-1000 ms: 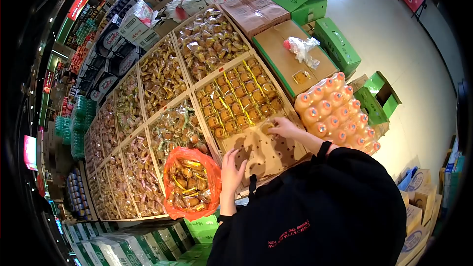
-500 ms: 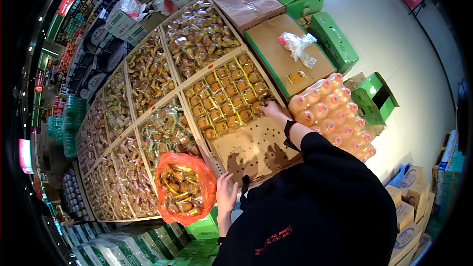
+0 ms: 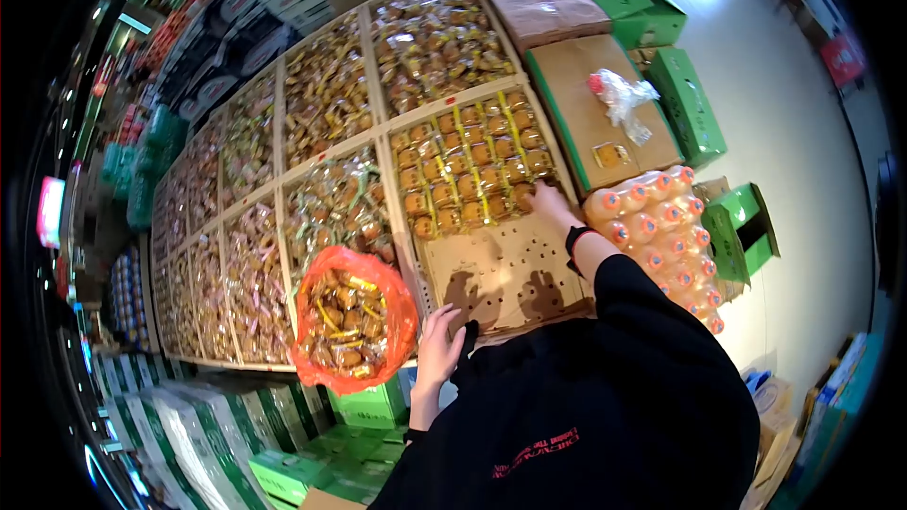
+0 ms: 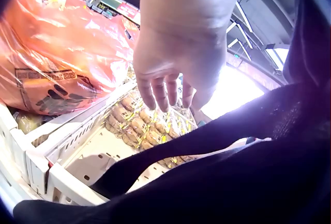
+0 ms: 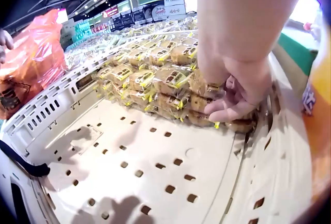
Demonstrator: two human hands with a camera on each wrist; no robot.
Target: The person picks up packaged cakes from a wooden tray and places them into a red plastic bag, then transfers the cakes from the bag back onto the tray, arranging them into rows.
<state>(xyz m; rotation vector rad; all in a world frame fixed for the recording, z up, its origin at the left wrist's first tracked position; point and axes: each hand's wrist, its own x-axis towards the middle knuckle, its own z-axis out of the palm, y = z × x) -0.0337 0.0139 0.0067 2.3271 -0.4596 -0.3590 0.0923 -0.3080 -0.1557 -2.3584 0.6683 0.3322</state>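
Note:
In the head view my right hand is at the right end of the front row of wrapped cakes. The right wrist view shows its curled fingers and thumb holding a wrapped cake at the stack's end, partly hidden by the hand. These cakes stand in layered rows in a pale plastic crate with a perforated bottom. My left hand hangs with loose fingers by the crate's near left corner, holding nothing. Beside it sits an orange plastic bag full of wrapped cakes.
Further crates of wrapped snacks extend left and back. Along the right side stand a brown carton with a crumpled clear bag on it, shrink-wrapped orange-capped bottles and green boxes. Stacked cartons lie at lower left.
My right hand has moved from over the bare crate bottom to the front row's right end, with a wrapped cake. The left hand has lowered slightly near the crate corner. The head view has shifted.

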